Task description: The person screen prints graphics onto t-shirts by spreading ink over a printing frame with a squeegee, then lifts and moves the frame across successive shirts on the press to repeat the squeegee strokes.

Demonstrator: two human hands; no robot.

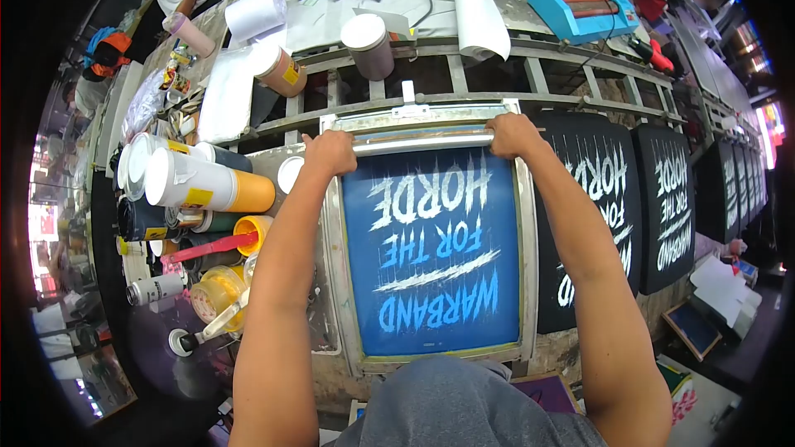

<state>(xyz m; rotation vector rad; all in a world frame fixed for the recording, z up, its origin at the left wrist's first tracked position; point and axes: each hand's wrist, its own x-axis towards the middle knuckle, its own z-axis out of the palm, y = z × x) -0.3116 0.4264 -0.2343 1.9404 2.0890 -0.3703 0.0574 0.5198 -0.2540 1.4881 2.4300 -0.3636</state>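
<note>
Both my hands hold the ends of a long squeegee [422, 143] lying across the far end of a screen printing frame [338, 281]. My left hand [331, 151] is closed round its left end, and my right hand [513, 134] grips the right end, where a thin stick pokes out. Between my forearms stretches the blue screen mesh [364, 240]. White and light blue lettering, upside down from here, reads "HORDE", "FOR THE" and "WARBAND" on it. The squeegee's lower edge and the fingers' undersides are hidden.
Printed black fabric panels [661, 178] lie in a row to the right. At left stand ink tubs [203, 182], an orange tub [257, 228] with a red spatula, and a yellow jar [214, 296]. A metal rail [464, 106] runs behind the frame; a blue machine [580, 12] sits beyond.
</note>
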